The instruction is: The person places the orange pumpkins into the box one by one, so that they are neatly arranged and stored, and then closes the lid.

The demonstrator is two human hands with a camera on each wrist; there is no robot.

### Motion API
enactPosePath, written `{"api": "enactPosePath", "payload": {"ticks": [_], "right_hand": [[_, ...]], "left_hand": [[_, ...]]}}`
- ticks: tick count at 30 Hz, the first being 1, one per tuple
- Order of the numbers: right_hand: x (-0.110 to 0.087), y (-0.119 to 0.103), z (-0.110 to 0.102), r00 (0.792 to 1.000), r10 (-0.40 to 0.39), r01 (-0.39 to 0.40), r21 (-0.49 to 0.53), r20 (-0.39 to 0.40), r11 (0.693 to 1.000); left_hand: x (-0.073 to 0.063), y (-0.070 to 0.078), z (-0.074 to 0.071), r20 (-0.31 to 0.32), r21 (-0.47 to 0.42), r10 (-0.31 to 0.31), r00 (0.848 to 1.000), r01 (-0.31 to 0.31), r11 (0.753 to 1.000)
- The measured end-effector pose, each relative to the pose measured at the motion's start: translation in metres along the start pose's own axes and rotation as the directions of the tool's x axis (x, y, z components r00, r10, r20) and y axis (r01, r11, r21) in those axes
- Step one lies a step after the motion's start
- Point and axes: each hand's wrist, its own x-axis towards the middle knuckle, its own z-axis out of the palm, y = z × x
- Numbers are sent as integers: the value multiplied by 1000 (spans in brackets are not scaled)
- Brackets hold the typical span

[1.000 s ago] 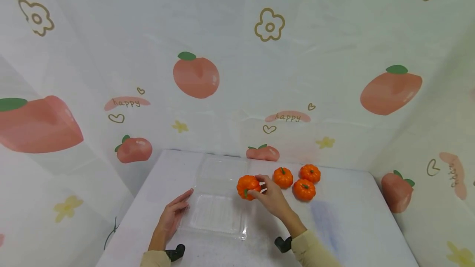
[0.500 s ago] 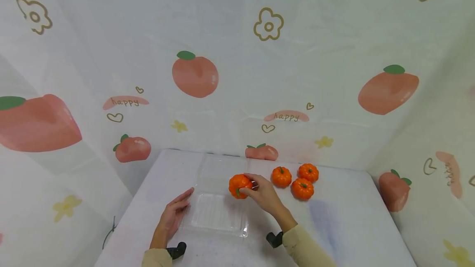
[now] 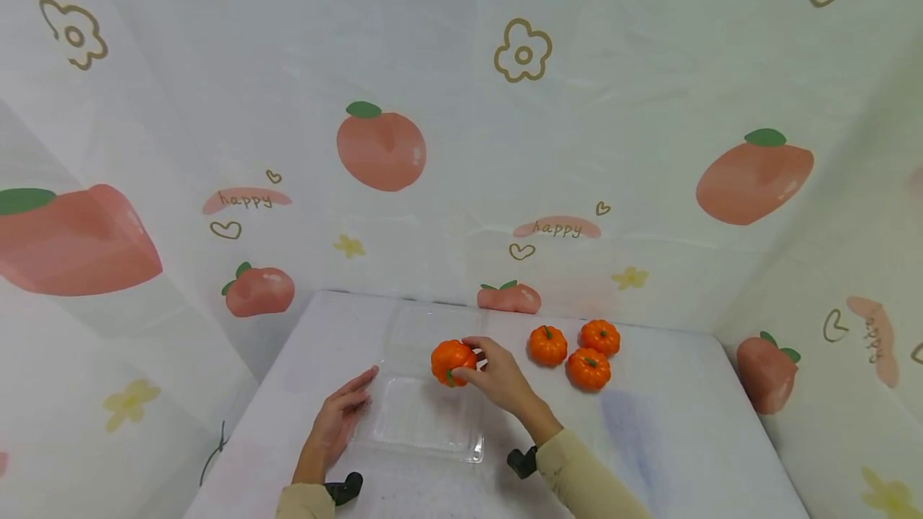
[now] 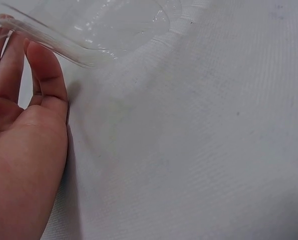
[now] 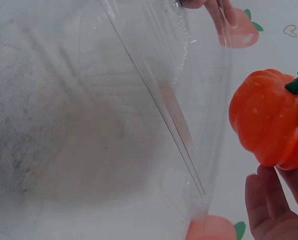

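Note:
My right hand (image 3: 500,377) grips an orange toy pumpkin (image 3: 453,363) between thumb and fingers, its green stem tilted toward me. The pumpkin hangs over the opened clear plastic clamshell box (image 3: 418,415). In the right wrist view the pumpkin (image 5: 269,115) is at the right, beside the box's clear wall (image 5: 164,110). My left hand (image 3: 337,421) lies along the box's left edge, fingers extended and fingertips at the rim. The left wrist view shows the left hand's fingers (image 4: 46,70) against the clear rim (image 4: 53,45); its thumb is hidden.
Three more orange pumpkins (image 3: 589,368) stand in a cluster at the back right of the white-covered table (image 3: 685,423). The box's lid (image 3: 433,327) lies folded back toward the rear. A printed cloth backdrop (image 3: 461,142) rises behind and at both sides.
My right hand has carried the pumpkin leftward, from the box's right edge to over its middle. The left hand and the box have stayed in place.

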Motion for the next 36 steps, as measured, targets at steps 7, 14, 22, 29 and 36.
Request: {"api": "enactPosePath", "payload": {"ticks": [7,14,22,29,36], "right_hand": [[8,-6,8,999,-14,13,23,36,1000],[17,-10,18,998,-31,32,-9,56,999],[22,-12,31,994,-7,16,-82,111,997],[25,-13,42,991,5,9,-107,133,994],[27,-19,48,989,19,-5,-96,145,995]], "left_hand": [[2,-1,0,-1,30,14,1000,-14,999],[5,-2,0,-27,27,-7,1000,8,1000],[5,-1,2,-33,46,-20,999,21,999],[5,-2,2,-32,58,-4,999,6,998],[4,0,2,-45,42,-16,999,18,999]]}}
